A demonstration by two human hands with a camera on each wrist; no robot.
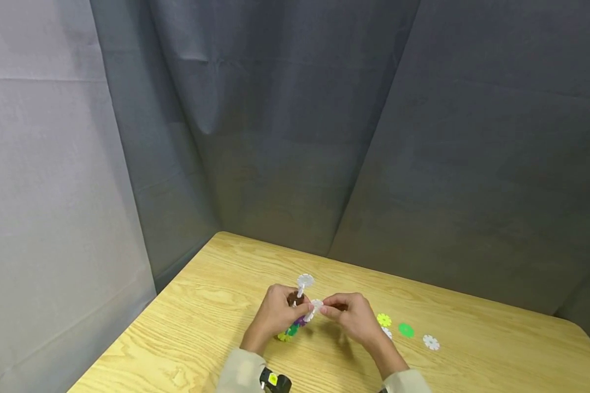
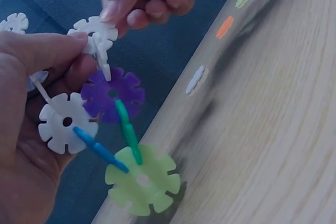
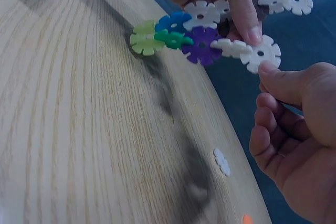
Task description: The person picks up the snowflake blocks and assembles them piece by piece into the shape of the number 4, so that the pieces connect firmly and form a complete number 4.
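Item: cluster of interlocked snowflake discs [image 1: 297, 314], lower centre of the head view, held just above the desk [image 1: 187, 305].
Parts: purple disc [image 2: 112, 94], pale green disc [image 2: 143, 179], blue and teal pieces, several white discs.
Left hand [image 1: 275, 315]: fingers curled round the cluster, thumb on the white pieces.
Right hand [image 1: 351, 315]: fingers narrowed to a pinch on the outermost white disc [image 3: 261, 52].
Loose on the desk, right of the hands: yellow disc [image 1: 384, 319], green disc [image 1: 406, 329], white disc [image 1: 430, 342].
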